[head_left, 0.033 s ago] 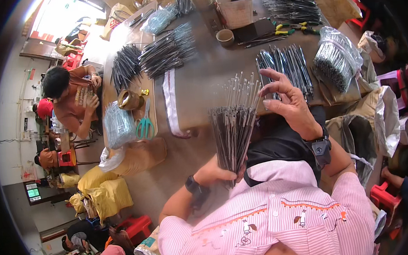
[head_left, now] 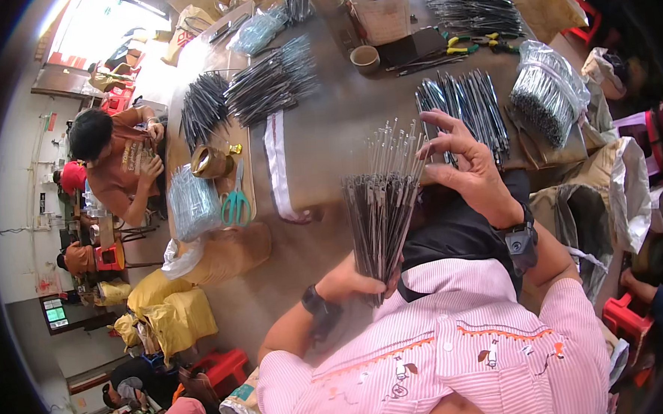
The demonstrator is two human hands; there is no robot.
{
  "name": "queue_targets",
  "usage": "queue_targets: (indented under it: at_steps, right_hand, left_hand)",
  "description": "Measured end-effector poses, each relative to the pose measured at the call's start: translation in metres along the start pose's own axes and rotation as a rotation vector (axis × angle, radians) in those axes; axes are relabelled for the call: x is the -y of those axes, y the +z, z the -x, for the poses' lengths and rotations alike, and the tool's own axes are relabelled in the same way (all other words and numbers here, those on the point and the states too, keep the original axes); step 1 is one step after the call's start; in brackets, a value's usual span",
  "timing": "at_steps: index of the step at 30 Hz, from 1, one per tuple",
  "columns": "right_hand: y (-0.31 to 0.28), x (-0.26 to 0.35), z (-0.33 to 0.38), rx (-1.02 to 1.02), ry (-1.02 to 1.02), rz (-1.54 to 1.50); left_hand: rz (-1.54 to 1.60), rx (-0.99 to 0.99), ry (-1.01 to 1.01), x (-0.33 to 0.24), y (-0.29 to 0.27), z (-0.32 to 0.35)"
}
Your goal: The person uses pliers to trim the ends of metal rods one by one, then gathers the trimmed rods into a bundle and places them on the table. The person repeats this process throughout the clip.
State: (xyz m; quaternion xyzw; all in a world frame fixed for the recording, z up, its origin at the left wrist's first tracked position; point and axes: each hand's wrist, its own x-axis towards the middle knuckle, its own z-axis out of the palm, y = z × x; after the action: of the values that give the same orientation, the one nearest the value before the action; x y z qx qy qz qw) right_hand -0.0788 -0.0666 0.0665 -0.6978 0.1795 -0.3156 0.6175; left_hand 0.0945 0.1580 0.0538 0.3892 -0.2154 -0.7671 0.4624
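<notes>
left grip (head_left: 359, 280) clenched, right (head_left: 464, 166) half-open

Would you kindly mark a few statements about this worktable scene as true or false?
1. The left hand grips a bundle of thin dark metal rods at its lower end. True.
2. The right hand lies flat on the table. False: it is raised at the rods' upper tips.
3. Teal-handled scissors lie on the brown table. True.
4. The small round brown cup lies tipped over. False: it stands upright.
</notes>
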Motion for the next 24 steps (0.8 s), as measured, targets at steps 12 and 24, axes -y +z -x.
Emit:
queue_targets:
  at_steps: [12, 24]
  right_hand:
    - [0.001, 0.0, 0.004, 0.078, -0.176, 0.369]
    - [0.004, 0.008, 0.006, -0.002, -0.367, 0.482]
  left_hand:
    - [-0.052, -0.031, -0.101, 0.007, -0.002, 0.009]
    - [-0.199, -0.063, -0.07, 0.0, -0.001, 0.013]
